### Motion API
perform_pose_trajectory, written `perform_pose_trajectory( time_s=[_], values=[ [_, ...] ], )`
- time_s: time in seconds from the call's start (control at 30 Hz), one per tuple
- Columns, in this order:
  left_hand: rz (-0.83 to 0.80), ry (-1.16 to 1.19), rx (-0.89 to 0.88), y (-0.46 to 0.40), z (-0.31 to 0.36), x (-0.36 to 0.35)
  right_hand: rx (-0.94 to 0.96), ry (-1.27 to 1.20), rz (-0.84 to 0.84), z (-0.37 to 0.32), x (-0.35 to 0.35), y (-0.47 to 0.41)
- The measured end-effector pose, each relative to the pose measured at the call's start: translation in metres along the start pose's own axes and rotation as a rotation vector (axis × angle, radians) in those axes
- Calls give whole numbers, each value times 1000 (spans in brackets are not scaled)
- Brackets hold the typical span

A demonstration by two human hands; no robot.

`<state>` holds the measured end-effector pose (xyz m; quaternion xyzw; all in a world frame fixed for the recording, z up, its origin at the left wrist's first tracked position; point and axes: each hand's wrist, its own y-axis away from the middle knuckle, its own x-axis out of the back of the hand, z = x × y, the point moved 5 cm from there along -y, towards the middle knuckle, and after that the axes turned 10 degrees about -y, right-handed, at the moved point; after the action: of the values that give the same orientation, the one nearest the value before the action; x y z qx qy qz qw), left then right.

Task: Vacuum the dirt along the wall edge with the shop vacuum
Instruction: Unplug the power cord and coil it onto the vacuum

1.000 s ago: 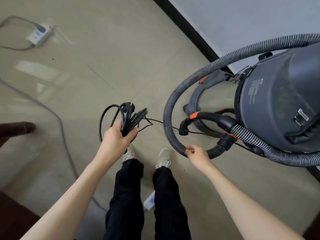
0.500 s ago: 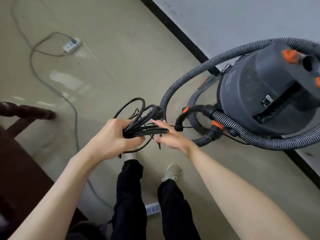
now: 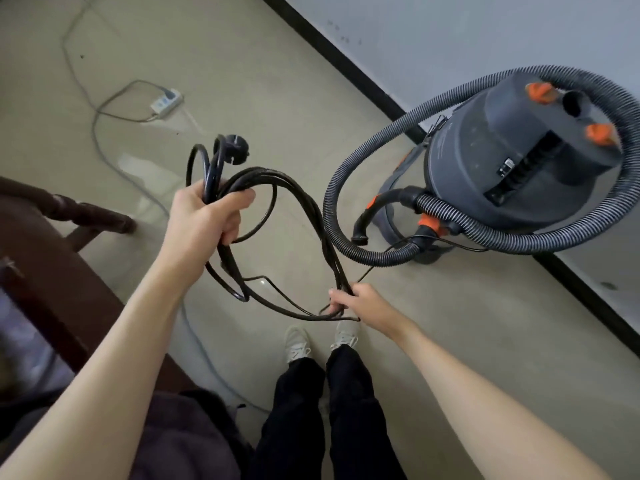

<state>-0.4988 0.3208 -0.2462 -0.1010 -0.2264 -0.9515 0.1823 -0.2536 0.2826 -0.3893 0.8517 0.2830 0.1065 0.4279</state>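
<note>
Your left hand (image 3: 204, 216) is curled tightly around the gathered top of the black power cord (image 3: 298, 216), so the loops stay in one bunch and the plug (image 3: 235, 148) stands free above your fingers. Your right hand (image 3: 360, 301) pinches the lower ends of the same loops, low and just in front of your shoes; it seems you pull the coils apart this way to free some length. One thin strand of the cord runs from your right hand across the floor (image 3: 277, 81) to the base of the shop vacuum (image 3: 512, 168).

The shop vacuum stands on the floor close to the wall (image 3: 450, 39), beside the dark baseboard (image 3: 346, 60), which is the edge you must clean. Its ribbed hose (image 3: 346, 188) is wrapped around the body and makes a big loop on the floor toward you.

A white power strip (image 3: 166, 102) lies well apart, toward the far left part of the floor, with its grey cable trailing back to you. I judge that the vacuuming itself is not yet started: the cord is still to be unwound and plugged in there.
</note>
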Motion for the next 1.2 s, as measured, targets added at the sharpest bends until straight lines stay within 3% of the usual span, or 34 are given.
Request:
perform_pose_trajectory(
  time_s=[0.37, 0.53, 0.77, 1.0, 1.2],
  values=[
    [50, -15, 115, 72, -1, -40, -10, 99, 241, 43, 85, 132],
    [-9, -79, 51, 111, 23, -103, 110, 131, 413, 57, 148, 198],
    [-67, -247, -95, 168, 61, -189, 226, -70, 652, 45, 215, 290],
    [-142, -268, -228, 203, 108, -241, 317, -227, 606, 9, 227, 330],
    [-174, -326, -246, 209, 118, -231, 314, -111, 470, 7, 210, 321]
  ],
)
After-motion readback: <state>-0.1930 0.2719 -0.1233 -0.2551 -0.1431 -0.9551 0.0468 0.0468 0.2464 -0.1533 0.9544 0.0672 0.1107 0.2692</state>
